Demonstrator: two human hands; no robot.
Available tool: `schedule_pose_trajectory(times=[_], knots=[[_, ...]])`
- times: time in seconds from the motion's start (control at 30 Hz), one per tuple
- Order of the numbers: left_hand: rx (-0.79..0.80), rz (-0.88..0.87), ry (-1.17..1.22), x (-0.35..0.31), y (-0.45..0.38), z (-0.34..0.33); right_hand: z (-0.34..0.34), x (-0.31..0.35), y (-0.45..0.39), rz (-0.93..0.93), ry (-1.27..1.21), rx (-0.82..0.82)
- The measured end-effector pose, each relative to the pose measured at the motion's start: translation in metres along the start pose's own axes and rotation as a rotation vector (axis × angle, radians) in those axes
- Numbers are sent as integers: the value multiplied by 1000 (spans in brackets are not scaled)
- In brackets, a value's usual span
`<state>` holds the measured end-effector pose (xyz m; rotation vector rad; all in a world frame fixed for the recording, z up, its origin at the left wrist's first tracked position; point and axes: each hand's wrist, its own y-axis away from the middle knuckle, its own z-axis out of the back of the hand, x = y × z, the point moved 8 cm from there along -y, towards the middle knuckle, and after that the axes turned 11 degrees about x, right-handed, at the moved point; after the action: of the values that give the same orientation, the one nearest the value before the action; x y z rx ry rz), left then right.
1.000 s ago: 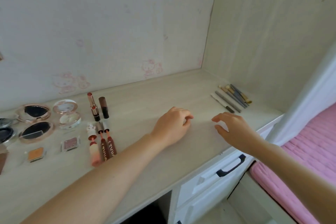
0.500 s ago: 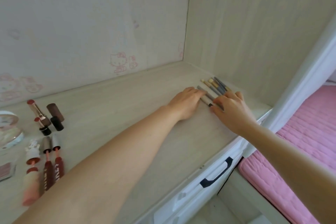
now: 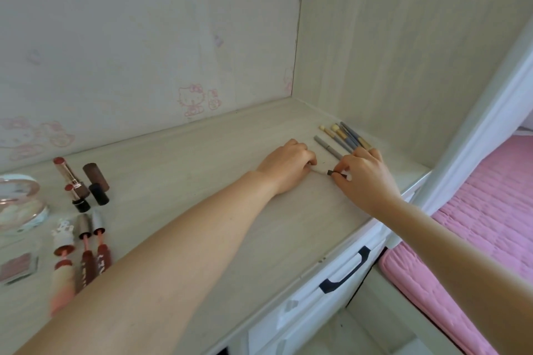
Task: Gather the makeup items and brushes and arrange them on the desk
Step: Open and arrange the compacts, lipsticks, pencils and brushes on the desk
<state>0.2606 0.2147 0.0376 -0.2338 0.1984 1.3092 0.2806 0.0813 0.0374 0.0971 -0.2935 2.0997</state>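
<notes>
Several thin brushes and pencils [image 3: 343,135] lie side by side at the desk's far right, by the side wall. My right hand [image 3: 364,179] pinches the dark end of a pale pencil [image 3: 331,172] that lies flat on the desk [image 3: 202,153]. My left hand [image 3: 287,166] is curled over the pencil's other end, fingers bent down; most of the pencil is hidden between my two hands. A grey pencil [image 3: 327,147] lies just beyond my hands. At the left lie lipsticks [image 3: 70,179], lip gloss tubes [image 3: 86,248], a round compact [image 3: 20,207] and an eyeshadow pan [image 3: 17,266].
The back wall carries pink cartoon stickers [image 3: 196,99]. A side panel closes off the desk's right end. Below the front edge is a white drawer with a dark handle [image 3: 346,274]. A pink quilted bed [image 3: 476,225] lies to the right.
Both hands reached right from the desk's middle to the brush group, and the view swung right with them. One pale pencil now sits apart from the group, between my hands.
</notes>
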Motion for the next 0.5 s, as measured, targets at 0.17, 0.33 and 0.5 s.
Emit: schedule_pose_trajectory(times=[0.17, 0.33, 0.5], knots=[[-67, 7, 92, 1, 36, 17, 9, 18, 14, 4, -211, -16], [-165, -4, 149, -2, 90, 39, 18, 44, 38, -63, -639, 7], [-236, 4, 185, 2, 155, 51, 16, 86, 71, -50, -984, 98]])
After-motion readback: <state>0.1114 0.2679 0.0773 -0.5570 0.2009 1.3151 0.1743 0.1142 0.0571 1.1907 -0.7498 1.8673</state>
